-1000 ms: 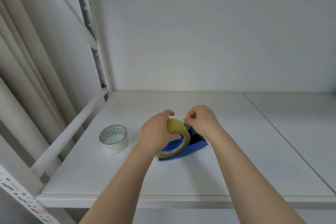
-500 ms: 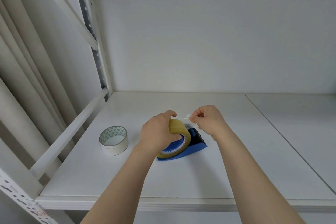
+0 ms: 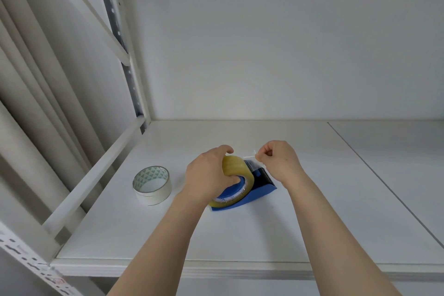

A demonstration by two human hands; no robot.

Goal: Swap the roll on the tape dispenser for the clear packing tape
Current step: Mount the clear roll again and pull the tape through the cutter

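The clear packing tape roll (image 3: 236,168), yellowish and standing on edge, sits in the blue tape dispenser (image 3: 260,192) on the white shelf (image 3: 312,223). The left hand (image 3: 207,175) grips the roll from the dispenser's left side. One digit arches over the top of the roll and the others curl in at the blue core. Just above the dispenser's far end, the right hand (image 3: 280,161) is closed in a loose fist. Its fingertips pinch the loose tape end (image 3: 249,157), which runs as a short strip from the top of the roll to that hand.

The left hand hides the left half of the roll and most of the core, so I cannot tell whether the roll is fully seated. The strip is thin and see-through, so its edges are hard to make out. The toothed cutter (image 3: 268,174) shows at the dispenser's right end, just below the right wrist.

Both bare forearms come up from the bottom edge, which cuts them off, and angle inward toward the dispenser.

Left of the dispenser, near but apart, a white tape roll (image 3: 152,185) with a green triangle pattern inside lies flat on the shelf.
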